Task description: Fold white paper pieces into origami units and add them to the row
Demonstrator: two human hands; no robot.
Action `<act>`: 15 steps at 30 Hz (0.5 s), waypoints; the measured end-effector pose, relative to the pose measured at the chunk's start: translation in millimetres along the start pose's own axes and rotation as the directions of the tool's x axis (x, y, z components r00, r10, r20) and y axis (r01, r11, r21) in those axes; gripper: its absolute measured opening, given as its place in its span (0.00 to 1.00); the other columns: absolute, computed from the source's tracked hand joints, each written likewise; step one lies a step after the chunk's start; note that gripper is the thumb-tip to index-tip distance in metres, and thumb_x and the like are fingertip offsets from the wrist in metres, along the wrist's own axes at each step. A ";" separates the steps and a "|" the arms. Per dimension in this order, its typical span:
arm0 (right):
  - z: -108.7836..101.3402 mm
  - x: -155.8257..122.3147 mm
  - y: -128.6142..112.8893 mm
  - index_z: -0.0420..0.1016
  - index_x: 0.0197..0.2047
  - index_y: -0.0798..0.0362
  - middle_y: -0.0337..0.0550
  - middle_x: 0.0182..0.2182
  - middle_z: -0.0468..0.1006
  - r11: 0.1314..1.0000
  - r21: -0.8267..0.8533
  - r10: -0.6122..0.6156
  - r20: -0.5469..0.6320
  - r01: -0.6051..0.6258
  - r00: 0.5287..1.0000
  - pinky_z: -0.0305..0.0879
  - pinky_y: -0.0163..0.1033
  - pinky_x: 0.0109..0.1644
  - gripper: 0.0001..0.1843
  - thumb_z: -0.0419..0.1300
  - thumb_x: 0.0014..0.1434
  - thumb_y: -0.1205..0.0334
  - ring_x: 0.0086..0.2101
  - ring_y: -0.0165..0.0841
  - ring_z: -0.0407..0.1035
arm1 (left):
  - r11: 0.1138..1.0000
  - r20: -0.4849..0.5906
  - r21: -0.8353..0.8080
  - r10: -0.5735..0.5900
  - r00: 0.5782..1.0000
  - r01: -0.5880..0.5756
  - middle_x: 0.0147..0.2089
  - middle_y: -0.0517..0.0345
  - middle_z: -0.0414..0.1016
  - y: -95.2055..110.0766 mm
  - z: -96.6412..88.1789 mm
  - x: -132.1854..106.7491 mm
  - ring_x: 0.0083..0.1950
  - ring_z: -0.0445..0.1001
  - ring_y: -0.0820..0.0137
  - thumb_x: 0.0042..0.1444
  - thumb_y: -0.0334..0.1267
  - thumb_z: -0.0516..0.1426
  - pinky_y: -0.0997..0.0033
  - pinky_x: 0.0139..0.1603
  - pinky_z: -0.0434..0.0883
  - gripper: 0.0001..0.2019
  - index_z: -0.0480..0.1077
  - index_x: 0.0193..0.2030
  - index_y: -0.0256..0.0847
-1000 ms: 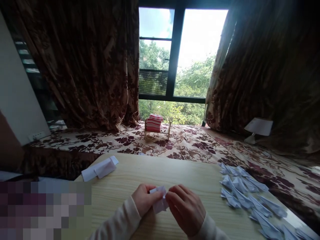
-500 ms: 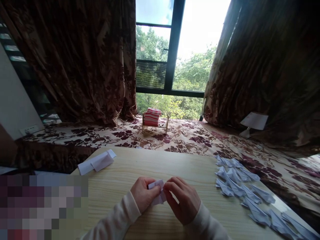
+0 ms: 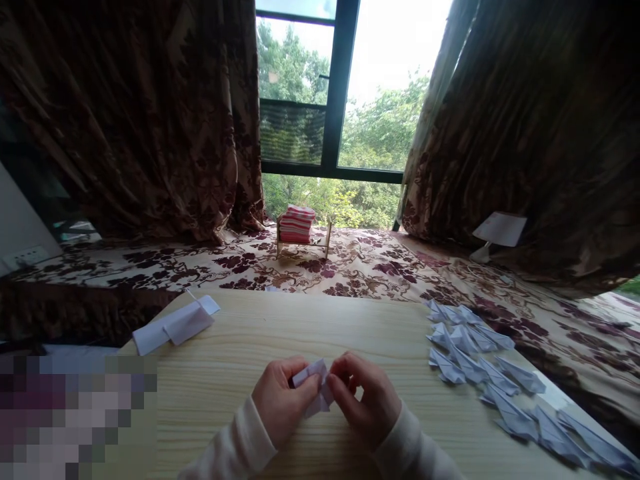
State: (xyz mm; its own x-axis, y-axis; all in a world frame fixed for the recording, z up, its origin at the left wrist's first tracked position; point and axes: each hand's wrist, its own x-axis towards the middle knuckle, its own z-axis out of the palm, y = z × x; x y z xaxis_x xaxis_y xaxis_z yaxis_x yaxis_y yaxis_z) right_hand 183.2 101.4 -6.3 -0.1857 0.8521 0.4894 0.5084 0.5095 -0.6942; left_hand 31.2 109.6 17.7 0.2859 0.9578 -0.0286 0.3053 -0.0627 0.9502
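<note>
A small, partly folded piece of white paper [image 3: 314, 385] is pinched between both my hands just above the light wooden table [image 3: 350, 333]. My left hand [image 3: 280, 400] grips its left side with curled fingers. My right hand [image 3: 366, 397] is closed on its right side, thumb and fingertips pressed onto the paper. Both wrists wear pale long sleeves. Part of the paper is hidden behind my fingers.
Several folded white paper planes [image 3: 480, 370] lie in rows along the table's right side. Folded white sheets [image 3: 173, 325] rest at its far left corner. Beyond are a floral-covered ledge [image 3: 380, 270], a small wooden stand with striped cloth [image 3: 297, 230], a white lamp [image 3: 497, 233], curtains and a window.
The view has tilted down and shifted slightly, so everything sits higher in the frame. My hands keep working the same paper, fingers shifting a little.
</note>
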 end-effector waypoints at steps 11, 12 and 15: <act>5.7 1.5 -1.5 0.64 0.21 0.53 0.33 0.15 0.64 0.965 0.154 0.219 -0.014 -0.214 0.976 0.56 0.29 0.20 0.06 0.54 0.48 0.66 0.17 0.24 0.57 | 1.000 0.001 0.008 -0.003 1.000 0.003 0.20 0.62 0.60 5.0 -0.4 -4.0 0.24 0.59 0.73 0.45 0.42 0.55 0.74 0.24 0.57 0.12 0.69 0.22 0.34; 5.1 1.7 -2.1 0.64 0.21 0.54 0.33 0.15 0.64 0.962 0.165 0.222 -0.003 -0.219 0.975 0.56 0.29 0.20 0.06 0.54 0.48 0.65 0.18 0.24 0.57 | 1.000 0.000 0.002 -0.006 1.000 0.006 0.19 0.62 0.60 5.4 -0.3 -4.1 0.23 0.59 0.73 0.44 0.42 0.55 0.74 0.23 0.57 0.12 0.69 0.22 0.34; 2.9 2.5 -4.1 0.66 0.23 0.54 0.35 0.17 0.67 0.942 0.241 0.236 0.019 -0.234 0.972 0.58 0.30 0.22 0.07 0.55 0.50 0.62 0.20 0.26 0.60 | 0.999 -0.018 -0.029 -0.023 1.000 0.023 0.18 0.63 0.60 7.1 -0.7 -3.9 0.22 0.58 0.74 0.44 0.41 0.55 0.74 0.22 0.56 0.11 0.69 0.21 0.33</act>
State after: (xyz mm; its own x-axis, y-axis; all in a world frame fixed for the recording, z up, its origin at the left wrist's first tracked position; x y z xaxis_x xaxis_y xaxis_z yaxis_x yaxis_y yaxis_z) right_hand 178.2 101.8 -3.7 -0.0760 0.9504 0.3016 0.3194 0.3097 -0.8956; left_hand 31.6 105.6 24.7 0.2623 0.9639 -0.0450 0.2849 -0.0328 0.9580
